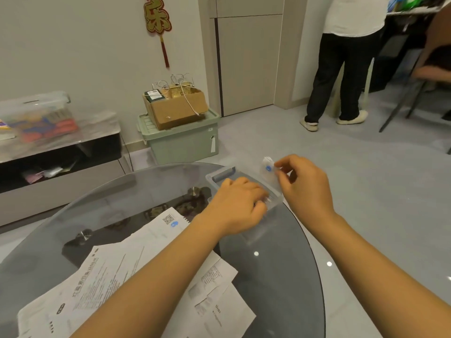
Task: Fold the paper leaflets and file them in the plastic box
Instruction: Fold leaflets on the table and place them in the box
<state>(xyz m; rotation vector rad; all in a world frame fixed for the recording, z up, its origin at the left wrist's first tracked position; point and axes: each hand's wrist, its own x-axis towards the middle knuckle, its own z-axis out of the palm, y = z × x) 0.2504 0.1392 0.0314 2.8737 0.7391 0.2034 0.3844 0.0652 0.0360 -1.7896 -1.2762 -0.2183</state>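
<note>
Pinching folded leaflet (268,167) in right hand (305,184), left hand (238,206) curled inside plastic box (220,175)

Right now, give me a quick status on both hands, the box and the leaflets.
Left hand curled inside the plastic box. Right hand pinching a folded leaflet above the box. Unfolded leaflets lie on the glass table. Nothing blocking.

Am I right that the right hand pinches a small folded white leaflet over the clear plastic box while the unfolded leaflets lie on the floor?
Not quite. The head view shows the unfolded leaflets on the round glass table, not the floor. The right hand does pinch the small folded white leaflet over the clear plastic box.
</note>
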